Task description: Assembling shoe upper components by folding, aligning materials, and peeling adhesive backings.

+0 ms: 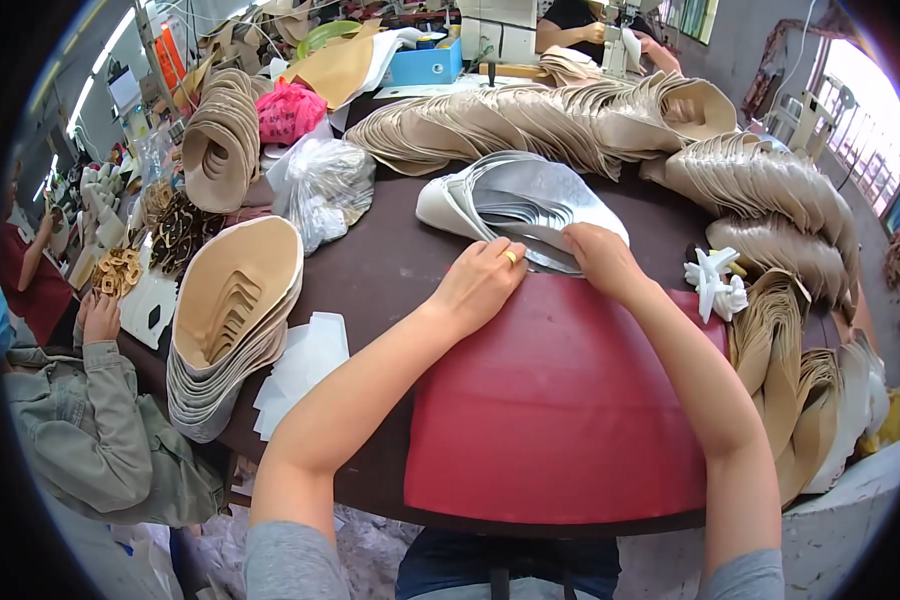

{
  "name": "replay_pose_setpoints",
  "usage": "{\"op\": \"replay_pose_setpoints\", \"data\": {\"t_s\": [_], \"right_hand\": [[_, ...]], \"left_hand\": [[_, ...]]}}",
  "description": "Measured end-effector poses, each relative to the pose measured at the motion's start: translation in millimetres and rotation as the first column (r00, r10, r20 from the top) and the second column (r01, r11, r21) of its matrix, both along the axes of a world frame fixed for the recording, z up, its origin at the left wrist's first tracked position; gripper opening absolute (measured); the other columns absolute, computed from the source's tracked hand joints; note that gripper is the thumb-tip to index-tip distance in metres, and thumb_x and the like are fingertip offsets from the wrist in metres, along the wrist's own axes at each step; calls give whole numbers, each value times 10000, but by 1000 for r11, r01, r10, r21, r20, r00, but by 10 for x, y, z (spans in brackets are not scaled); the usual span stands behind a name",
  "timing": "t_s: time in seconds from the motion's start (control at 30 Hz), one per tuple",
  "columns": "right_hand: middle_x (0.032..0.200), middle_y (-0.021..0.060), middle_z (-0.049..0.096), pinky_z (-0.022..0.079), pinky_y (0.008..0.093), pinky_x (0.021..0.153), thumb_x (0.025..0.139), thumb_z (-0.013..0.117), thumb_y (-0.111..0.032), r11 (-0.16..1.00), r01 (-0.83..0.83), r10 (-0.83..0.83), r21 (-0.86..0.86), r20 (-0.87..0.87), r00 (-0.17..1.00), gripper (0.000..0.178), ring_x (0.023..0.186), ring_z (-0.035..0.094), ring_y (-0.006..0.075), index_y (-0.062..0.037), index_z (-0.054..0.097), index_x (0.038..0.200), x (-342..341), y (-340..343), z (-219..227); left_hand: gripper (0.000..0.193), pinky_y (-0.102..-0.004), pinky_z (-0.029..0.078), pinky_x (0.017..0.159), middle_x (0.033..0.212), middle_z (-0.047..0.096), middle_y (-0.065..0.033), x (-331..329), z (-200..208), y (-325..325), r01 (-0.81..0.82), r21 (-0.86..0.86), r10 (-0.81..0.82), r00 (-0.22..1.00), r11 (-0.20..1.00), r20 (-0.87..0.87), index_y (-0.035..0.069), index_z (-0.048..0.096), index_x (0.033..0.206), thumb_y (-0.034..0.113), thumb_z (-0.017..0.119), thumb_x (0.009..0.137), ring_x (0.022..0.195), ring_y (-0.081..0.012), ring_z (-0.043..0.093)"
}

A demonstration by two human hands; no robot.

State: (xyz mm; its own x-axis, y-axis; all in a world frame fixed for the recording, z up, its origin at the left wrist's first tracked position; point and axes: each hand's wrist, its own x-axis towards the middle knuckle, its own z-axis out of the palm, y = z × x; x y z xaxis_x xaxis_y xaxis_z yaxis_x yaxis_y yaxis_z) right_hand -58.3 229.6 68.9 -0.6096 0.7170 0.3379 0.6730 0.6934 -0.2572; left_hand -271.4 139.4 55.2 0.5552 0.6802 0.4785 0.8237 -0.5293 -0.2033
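A nested stack of silver-white shoe uppers lies in front of me on the dark table. My right hand pinches the near edge of a silver upper at the stack's right side. At the near left part of the same edge, my left hand, with a ring on one finger, has its fingers curled and closed on the upper; its fingertips are partly hidden. Below both hands a smooth red sheet covers the table's front, reaching close to the stack.
Long rows of beige shoe uppers curve along the back and right. White plastic pieces lie by the sheet's right corner. At left are another upper stack, white sheets and a clear bag. A person's sleeve is close by.
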Motion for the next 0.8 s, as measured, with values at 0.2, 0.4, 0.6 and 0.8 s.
{"op": "replay_pose_setpoints", "data": {"t_s": [0.2,0.4,0.6,0.8], "right_hand": [[860,179,630,505,477,602,857,476,-141,712,439,-602,548,154,784,165,628,616,371,-40,606,870,-67,238,745],[782,-6,587,390,236,599,813,467,-101,996,-45,72,79,-389,918,198,651,469,97,1,622,883,283,-595,1756],[835,108,621,477,336,681,756,593,-34,889,-446,456,-105,127,881,161,734,576,257,-4,664,897,-426,-1369,938],[1171,88,583,486,341,828,767,712,-102,597,-699,745,-395,-51,665,367,925,593,257,-50,607,1115,-1816,-2011,284]], "left_hand": [[331,-353,446,914,1187,601,-104,37,110,-54,-71,-465,124,989,882,84,43,582,1151,105,546,828,1087,-296,565],[314,-283,449,895,1166,618,-95,-790,665,-1024,330,-423,236,478,844,846,33,544,1239,67,486,932,1032,-172,582],[294,-276,471,864,1134,651,-70,-1610,545,-2505,-196,-701,701,434,686,565,16,601,1159,56,574,869,956,-172,618],[269,-315,480,845,1071,665,-83,-1572,-124,-3065,-385,-508,634,542,771,551,13,644,1064,79,652,804,944,-242,619]]}}
